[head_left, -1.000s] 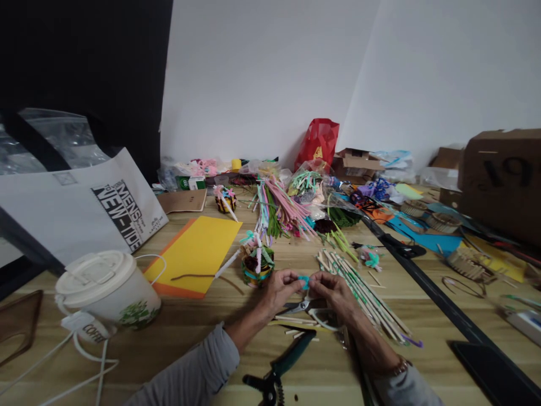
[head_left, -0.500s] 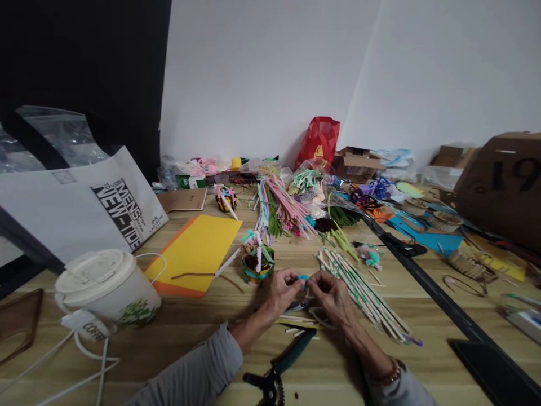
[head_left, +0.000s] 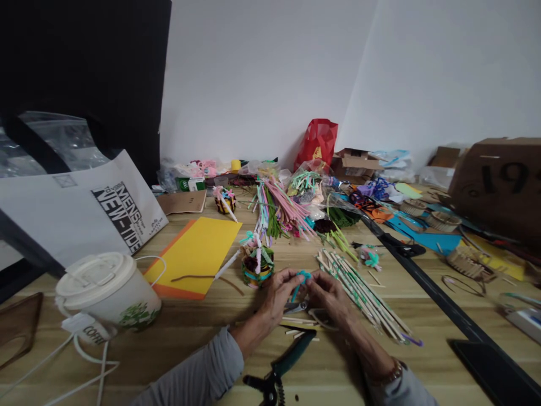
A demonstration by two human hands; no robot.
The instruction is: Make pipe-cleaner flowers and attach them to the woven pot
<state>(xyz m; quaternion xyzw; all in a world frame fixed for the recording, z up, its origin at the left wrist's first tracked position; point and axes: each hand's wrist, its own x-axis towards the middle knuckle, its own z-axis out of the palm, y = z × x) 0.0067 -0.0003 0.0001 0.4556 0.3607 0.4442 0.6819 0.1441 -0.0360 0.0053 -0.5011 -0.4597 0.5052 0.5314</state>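
Note:
Between my two hands is a teal pipe cleaner (head_left: pixel 302 277), bent into a small looped shape with a tail hanging down. My left hand (head_left: pixel 282 290) pinches it from the left, and my right hand (head_left: pixel 327 292) grips its right side with the fingertips. Under the hands lie scissors (head_left: pixel 297 307), partly covered, and several short cut wooden sticks (head_left: pixel 299 332). Just left of the hands stands a small decorated basket (head_left: pixel 257 265) wrapped in green, yellow and blue. Green-handled pruning shears (head_left: pixel 279 366) rest on the table in front of me.
To the right lies a bundle of wooden sticks (head_left: pixel 363 293). Piles of coloured pipe cleaners (head_left: pixel 283 208) spread at the back. Yellow card (head_left: pixel 207 242), a lidded coffee cup (head_left: pixel 107 290) and a white bag (head_left: pixel 80 208) occupy the left. A cardboard box (head_left: pixel 499 192) stands at the right.
The teal pipe cleaner now shows more, with a loop above and a tail hanging below my fingers. Both hands stay in nearly the same place, their fingers slightly shifted.

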